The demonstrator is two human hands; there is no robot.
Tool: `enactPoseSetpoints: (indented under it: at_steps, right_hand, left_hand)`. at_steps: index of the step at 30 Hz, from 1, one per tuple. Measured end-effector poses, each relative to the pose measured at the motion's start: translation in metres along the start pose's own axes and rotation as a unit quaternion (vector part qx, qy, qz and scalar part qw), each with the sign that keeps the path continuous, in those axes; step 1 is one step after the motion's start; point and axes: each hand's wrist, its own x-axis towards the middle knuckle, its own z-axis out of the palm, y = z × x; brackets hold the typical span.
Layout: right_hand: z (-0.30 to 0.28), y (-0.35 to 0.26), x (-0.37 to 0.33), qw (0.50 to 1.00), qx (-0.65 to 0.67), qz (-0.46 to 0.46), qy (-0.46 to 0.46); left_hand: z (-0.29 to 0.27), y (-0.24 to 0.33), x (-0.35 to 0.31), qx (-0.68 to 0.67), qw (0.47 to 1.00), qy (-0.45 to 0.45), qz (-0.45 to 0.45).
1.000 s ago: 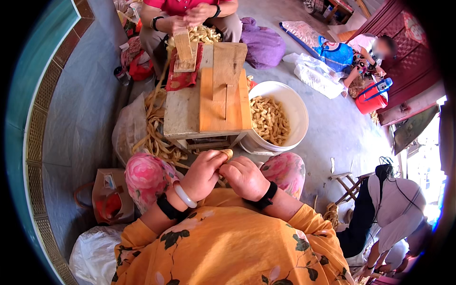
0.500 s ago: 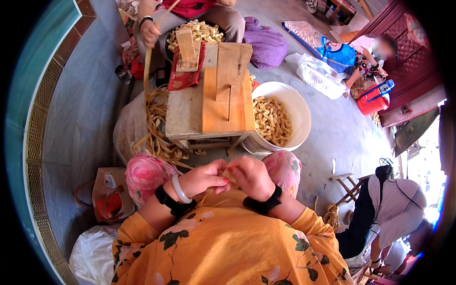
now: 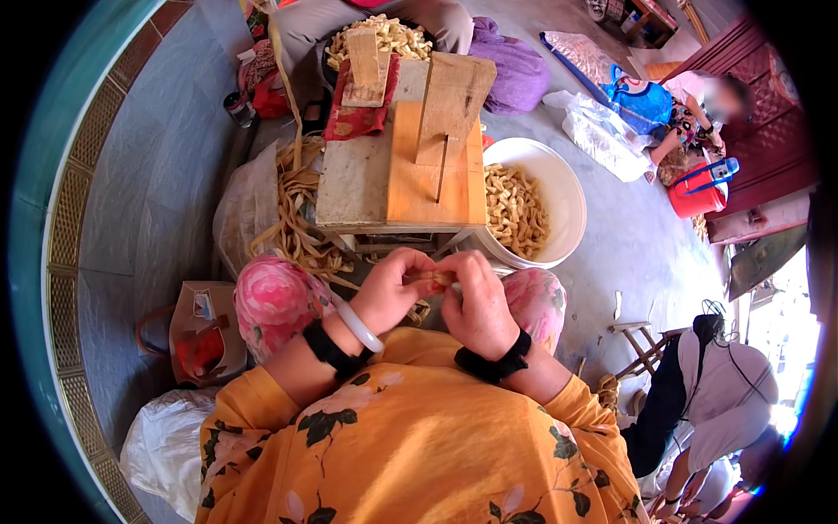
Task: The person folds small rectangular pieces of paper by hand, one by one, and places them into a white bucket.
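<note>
As hands (image 3: 484,310) pinch apparent fibre (image 3: 444,278), bucket (image 3: 568,205) holds pieces (image 3: 517,214).

One fisheye view looks down from the person's head, facing the near left hand (image 3: 390,288) and right hand (image 3: 482,313), tabletop (image 3: 353,188) beyond.

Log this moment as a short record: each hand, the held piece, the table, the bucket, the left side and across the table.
Left hand: pinching a small tan piece
Right hand: fingers on the same piece
Held piece: mostly hidden by fingers
Low table: bears an orange-brown board with an upright wooden block
White bucket: right of table, holding many tan pieces
Left of table: heaped tan strips
Across table: a person's legs
</note>
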Motion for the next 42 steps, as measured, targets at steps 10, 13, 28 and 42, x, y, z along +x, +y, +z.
enactPoseSetpoints:
  at_steps: [10,13,28,42]
  right_hand:
    - [-0.015,0.000,0.005,0.997,0.009,-0.074,-0.001]
    - [-0.013,-0.006,0.005,0.991,0.041,0.078,-0.097]
    - [-0.008,-0.002,0.007,0.993,0.001,0.045,-0.107]
    - [-0.037,-0.019,-0.008,0.824,0.499,0.241,-0.120]
  left_hand:
    - [-0.004,0.005,0.001,-0.262,0.961,-0.051,-0.076]
    - [-0.009,0.001,0.001,-0.198,0.978,-0.043,-0.051]
    - [-0.008,-0.004,0.001,-0.142,0.990,-0.015,0.017]
    - [-0.023,0.027,0.014,0.141,0.973,0.151,0.108]
